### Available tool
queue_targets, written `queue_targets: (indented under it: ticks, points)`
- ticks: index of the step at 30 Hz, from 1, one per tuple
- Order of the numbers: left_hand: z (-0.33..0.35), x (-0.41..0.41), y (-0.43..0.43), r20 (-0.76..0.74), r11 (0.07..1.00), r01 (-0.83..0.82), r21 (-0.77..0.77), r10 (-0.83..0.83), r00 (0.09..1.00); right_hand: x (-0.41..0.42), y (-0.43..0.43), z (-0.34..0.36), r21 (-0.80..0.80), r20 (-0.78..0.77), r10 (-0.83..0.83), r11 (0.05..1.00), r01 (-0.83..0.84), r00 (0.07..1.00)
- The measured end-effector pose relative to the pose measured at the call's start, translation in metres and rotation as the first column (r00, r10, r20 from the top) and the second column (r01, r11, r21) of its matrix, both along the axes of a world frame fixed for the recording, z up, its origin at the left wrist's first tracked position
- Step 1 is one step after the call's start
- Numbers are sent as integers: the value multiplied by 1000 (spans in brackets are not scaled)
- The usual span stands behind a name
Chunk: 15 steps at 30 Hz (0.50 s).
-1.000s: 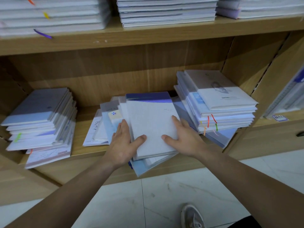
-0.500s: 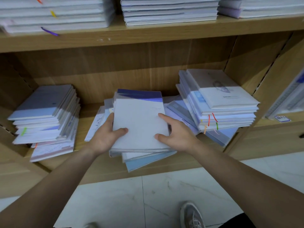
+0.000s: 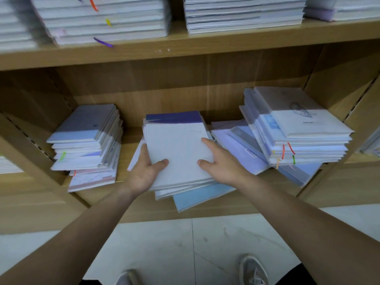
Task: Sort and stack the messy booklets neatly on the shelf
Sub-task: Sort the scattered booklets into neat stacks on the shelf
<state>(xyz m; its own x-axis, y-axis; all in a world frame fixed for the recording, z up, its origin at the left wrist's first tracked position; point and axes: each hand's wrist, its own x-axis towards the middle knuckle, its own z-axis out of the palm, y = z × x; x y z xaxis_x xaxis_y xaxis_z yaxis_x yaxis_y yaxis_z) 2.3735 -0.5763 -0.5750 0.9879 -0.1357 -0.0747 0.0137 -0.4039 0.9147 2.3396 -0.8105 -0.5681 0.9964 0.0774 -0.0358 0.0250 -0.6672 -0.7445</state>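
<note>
Wooden shelving is filling the view, and on the lower shelf (image 3: 129, 138) the middle pile (image 3: 178, 153) of booklets is sitting at the centre of the frame. Someone's left hand (image 3: 144, 171) and right hand (image 3: 222, 163) are gripping its side edges, fingers closed on the sides and thumbs lying on the white cover, seemingly to square it up. One light blue booklet (image 3: 201, 196) is jutting out below. Slanted booklets (image 3: 236, 149) are crowding its right side, propping up the right pile (image 3: 298, 128); the left pile (image 3: 86, 140) is standing apart.
</note>
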Motion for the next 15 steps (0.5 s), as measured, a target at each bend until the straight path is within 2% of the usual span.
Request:
queue_targets:
  ticks: [4,11,15]
  points:
    - [-4,-1,-9,30,1000,16,-21,-15,999,4,-1,0,-4,25,-34,999,34,999]
    - [-5,8,-8,15,994,-46,101,45,999,9,-6,-6,-30,-1,-35,999,35,999]
    - [-4,7,0,8,1000,-1,29,1,1000,12,0,-7,-18,40,-61,998,62,997]
